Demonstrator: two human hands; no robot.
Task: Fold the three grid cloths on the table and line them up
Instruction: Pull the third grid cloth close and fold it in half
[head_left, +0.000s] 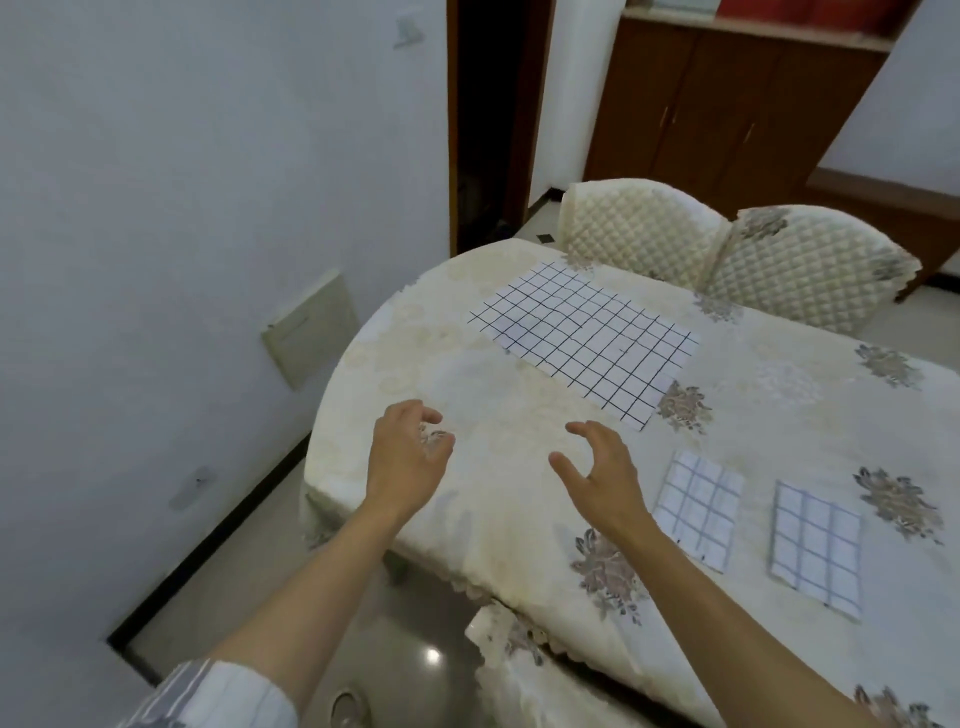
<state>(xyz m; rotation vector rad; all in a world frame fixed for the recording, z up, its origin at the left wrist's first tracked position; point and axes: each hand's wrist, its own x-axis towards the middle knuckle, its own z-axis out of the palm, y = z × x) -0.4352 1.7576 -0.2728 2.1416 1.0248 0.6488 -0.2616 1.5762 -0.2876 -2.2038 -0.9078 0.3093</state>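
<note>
A large white cloth with a black grid (587, 340) lies flat and unfolded on the far part of the table (498, 499). Two small folded cloths with blue-grey grids lie side by side near the front right: one (698, 501) and, right of it, another (815, 548). My left hand (408, 457) hovers over the table's left end, fingers curled and apart, holding nothing. My right hand (597, 470) hovers just left of the nearer folded cloth, fingers spread, also empty. Both hands are short of the large cloth.
The table wears a cream floral tablecloth and its rounded end sits close to the white wall on the left. Two quilted chair backs (641, 228) (810, 265) stand at the far side. A third covered chair (524, 670) is tucked in at the near edge. Brown cabinets (727, 104) stand behind.
</note>
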